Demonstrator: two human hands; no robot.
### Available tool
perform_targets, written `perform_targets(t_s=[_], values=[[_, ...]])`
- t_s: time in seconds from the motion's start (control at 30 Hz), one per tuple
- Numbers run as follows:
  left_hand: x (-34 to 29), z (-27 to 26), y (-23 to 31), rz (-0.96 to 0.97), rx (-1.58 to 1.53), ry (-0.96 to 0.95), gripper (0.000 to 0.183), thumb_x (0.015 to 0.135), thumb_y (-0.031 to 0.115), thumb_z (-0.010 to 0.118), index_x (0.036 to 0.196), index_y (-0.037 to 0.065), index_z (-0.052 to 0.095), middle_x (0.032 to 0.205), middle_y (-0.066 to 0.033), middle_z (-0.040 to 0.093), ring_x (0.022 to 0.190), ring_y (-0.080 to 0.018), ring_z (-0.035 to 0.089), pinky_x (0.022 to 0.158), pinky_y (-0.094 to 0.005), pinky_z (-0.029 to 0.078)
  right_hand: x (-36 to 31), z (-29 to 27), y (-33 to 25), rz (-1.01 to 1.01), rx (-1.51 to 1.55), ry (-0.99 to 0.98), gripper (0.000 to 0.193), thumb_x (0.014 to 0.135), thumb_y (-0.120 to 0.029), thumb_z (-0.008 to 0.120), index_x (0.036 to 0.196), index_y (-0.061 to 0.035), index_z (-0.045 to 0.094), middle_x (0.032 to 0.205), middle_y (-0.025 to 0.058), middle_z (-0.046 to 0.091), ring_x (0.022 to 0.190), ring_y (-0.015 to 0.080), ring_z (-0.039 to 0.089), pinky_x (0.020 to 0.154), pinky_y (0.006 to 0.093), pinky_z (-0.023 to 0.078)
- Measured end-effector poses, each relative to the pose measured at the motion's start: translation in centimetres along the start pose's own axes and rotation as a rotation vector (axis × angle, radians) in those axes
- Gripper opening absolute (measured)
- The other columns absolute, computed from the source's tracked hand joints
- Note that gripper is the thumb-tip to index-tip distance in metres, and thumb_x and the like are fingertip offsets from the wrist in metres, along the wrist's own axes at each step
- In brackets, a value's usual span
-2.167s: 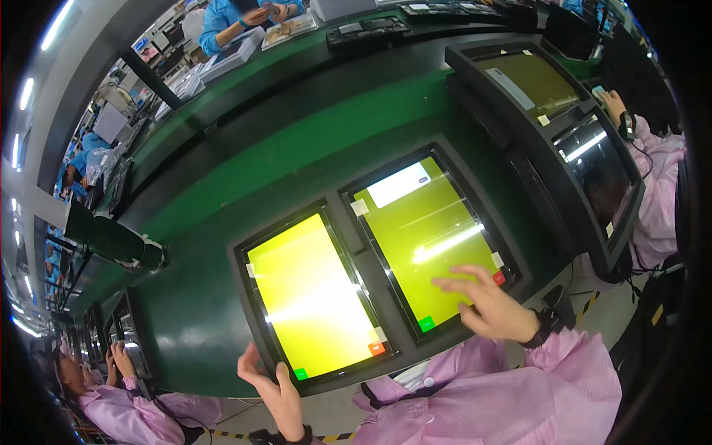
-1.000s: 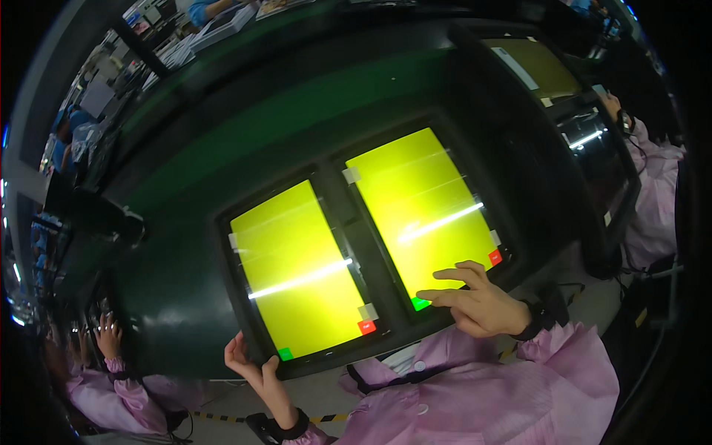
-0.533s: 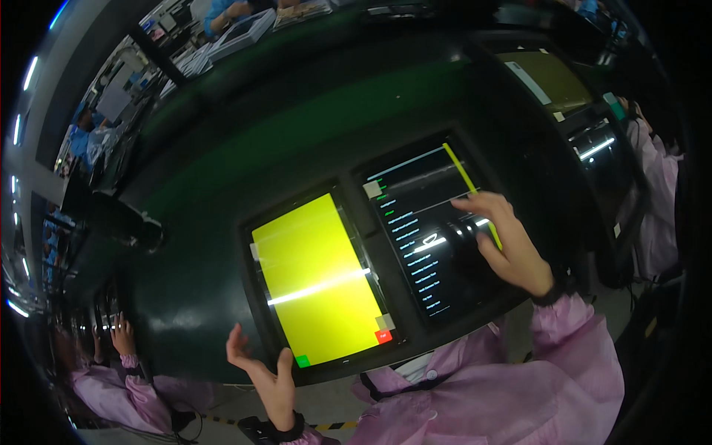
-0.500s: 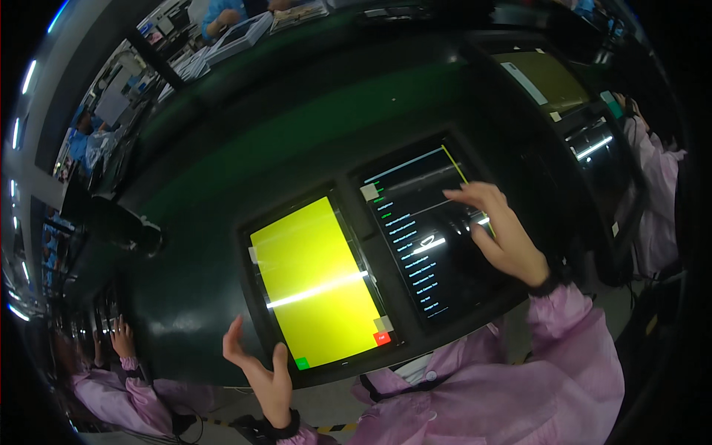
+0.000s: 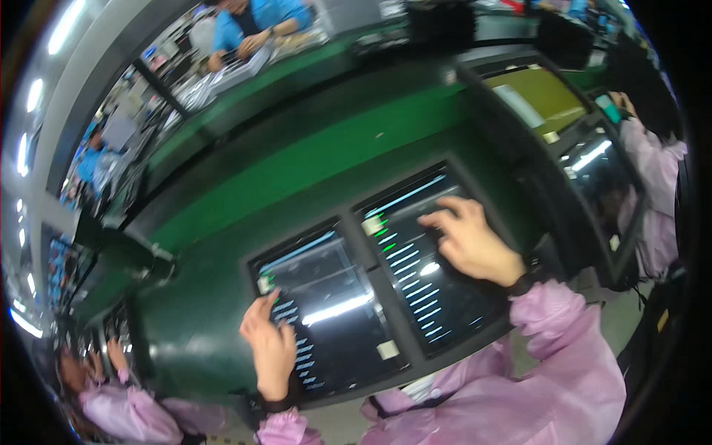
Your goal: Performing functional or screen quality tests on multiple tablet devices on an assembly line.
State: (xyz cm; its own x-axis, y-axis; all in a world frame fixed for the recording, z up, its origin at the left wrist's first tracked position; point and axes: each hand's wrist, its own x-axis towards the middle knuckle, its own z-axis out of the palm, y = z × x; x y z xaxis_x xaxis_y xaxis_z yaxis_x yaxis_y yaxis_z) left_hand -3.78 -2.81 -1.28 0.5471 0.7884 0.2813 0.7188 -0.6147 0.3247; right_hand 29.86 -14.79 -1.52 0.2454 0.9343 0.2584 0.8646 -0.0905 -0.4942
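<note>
Two tablet-like touchscreens sit side by side in a dark frame on the green bench. The left screen (image 5: 343,285) is black, with a list of light text lines and a few green ones along its left side. My left hand (image 5: 268,347) is at that edge, index fingertip at the list, thumb apart, holding nothing; whether the fingertip touches the glass I cannot tell. The right screen (image 5: 415,222) shows a similar list. Over its upper right part hovers my right hand (image 5: 476,243), fingers loosely bent and apart, with nothing in it. Pale square stickers mark both screens.
Another dark frame with a yellowish panel (image 5: 545,96) and a glossy screen (image 5: 604,174) stands at the right, beside a pink-sleeved co-worker. A black cylindrical object (image 5: 141,256) is at the left. Across the bench, a person in blue (image 5: 278,18) handles something.
The left screen has switched from solid yellow to a black list. My left hand has moved up onto its left edge. My right hand has shifted slightly left and down; the view has tilted up.
</note>
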Motion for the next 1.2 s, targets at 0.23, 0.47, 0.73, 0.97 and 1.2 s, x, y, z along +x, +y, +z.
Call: perform_targets(t_s=[0.23,0.47,0.73,0.97,1.2], values=[[-1.9,2.9,-6.5,0.039,-0.312,0.286,0.056,0.074,0.001,0.048,0.130,0.000,0.037,0.129,-0.0176,0.041,0.120,-0.0303,0.038,0.105,-0.0415,0.027,-5.0,-7.4,-3.9,-0.105,0.191,0.153,0.042,0.078,-0.003,0.055,0.119,-0.0040,0.053,0.118,0.0140,0.053,0.117,0.0282,0.045,0.100,0.0409,0.036],[-1.2,1.0,-1.4,-0.202,-0.588,0.214,0.054,0.079,-0.006,0.045,0.129,-0.006,0.027,0.129,-0.0269,0.039,0.122,-0.0371,0.041,0.107,-0.0452,0.029,-11.8,-18.3,3.7,0.215,0.169,0.548,0.045,0.072,0.009,0.040,0.115,0.0007,0.050,0.113,0.0162,0.053,0.107,0.0268,0.054,0.099,0.0350,0.039],[-0.9,0.6,-1.0,-0.229,-0.568,0.241,0.054,0.077,-0.008,0.044,0.129,-0.004,0.028,0.128,-0.0264,0.039,0.121,-0.0365,0.041,0.107,-0.0439,0.028,-3.7,-20.9,11.2,0.013,-0.146,0.186,0.048,0.073,0.001,0.044,0.120,-0.0048,0.047,0.119,0.0066,0.057,0.121,0.0269,0.037,0.107,0.0401,0.025],[-1.5,0.5,-1.4,-0.255,-0.482,0.215,0.052,0.078,-0.006,0.045,0.128,-0.004,0.032,0.127,-0.0265,0.039,0.120,-0.0369,0.042,0.105,-0.0447,0.031,3.7,-18.1,12.2,0.202,-0.190,0.012,0.046,0.075,-0.002,0.044,0.121,-0.0070,0.046,0.126,0.0077,0.052,0.125,0.0313,0.033,0.107,0.0450,0.026],[-1.4,0.5,-1.2,-0.221,-0.463,0.221,0.048,0.083,0.000,0.048,0.128,-0.005,0.033,0.126,-0.0261,0.040,0.119,-0.0365,0.043,0.105,-0.0445,0.032,8.3,-17.6,15.6,0.072,-0.172,0.017,0.043,0.078,-0.006,0.043,0.120,-0.0108,0.047,0.128,0.0121,0.048,0.124,0.0356,0.034,0.106,0.0455,0.027]])
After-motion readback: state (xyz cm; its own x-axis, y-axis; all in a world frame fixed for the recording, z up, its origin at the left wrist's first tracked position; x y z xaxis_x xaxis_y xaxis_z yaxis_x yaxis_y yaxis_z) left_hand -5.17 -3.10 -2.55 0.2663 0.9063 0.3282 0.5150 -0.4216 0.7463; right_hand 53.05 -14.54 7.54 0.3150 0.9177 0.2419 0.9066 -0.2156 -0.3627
